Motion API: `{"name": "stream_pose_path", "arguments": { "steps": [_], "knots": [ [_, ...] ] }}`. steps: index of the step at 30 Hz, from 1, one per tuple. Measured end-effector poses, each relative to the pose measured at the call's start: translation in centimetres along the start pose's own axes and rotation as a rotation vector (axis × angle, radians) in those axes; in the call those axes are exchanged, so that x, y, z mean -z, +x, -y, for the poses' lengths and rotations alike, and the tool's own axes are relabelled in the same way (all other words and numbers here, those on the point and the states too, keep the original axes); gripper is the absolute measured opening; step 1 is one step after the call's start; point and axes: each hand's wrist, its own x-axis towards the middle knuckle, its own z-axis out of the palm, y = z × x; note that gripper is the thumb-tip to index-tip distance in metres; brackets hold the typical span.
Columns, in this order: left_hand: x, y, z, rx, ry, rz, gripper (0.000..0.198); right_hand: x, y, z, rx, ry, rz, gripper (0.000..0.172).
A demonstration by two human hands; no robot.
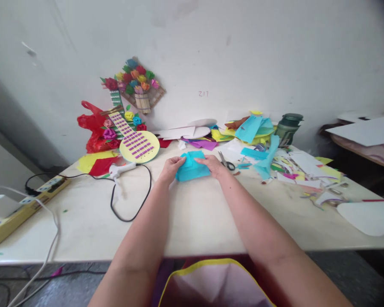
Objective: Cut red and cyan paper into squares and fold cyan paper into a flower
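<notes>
A folded piece of turquoise paper [192, 168] lies on the white table [192, 217] in front of me. My left hand [171, 168] grips its left edge with bent fingers. My right hand [213, 164] presses and pinches its right top edge. Both forearms reach out over the table's near edge. A pair of scissors [226, 162] lies just right of my right hand.
A white glue gun [121, 170] with a black cord lies to the left, near a yellow paper guitar [134, 140] and a red bag [94, 128]. A yellow power strip [25, 204] sits far left. Paper scraps [294, 170] and a dark green bottle [288, 128] crowd the right.
</notes>
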Motion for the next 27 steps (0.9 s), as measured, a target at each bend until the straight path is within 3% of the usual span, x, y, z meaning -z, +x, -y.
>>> {"name": "stream_pose_path", "arguments": {
  "steps": [6, 14, 20, 27],
  "knots": [
    [0.05, -0.31, -0.41, 0.068, -0.011, 0.074, 0.035, -0.18, -0.12, 0.16, 0.018, -0.023, 0.014, 0.028],
    [0.01, -0.35, -0.56, 0.036, 0.077, 0.065, 0.039, -0.28, -0.46, 0.12, 0.053, -0.174, 0.094, 0.029],
    [0.15, -0.17, -0.35, -0.005, 0.126, 0.031, 0.039, -0.09, 0.05, -0.41, 0.212, -0.233, 0.008, 0.039],
    [0.19, -0.14, -0.42, 0.009, 0.08, 0.04, 0.036, -0.28, 0.2, -0.53, 0.241, -0.245, -0.025, 0.038]
  ]
}}
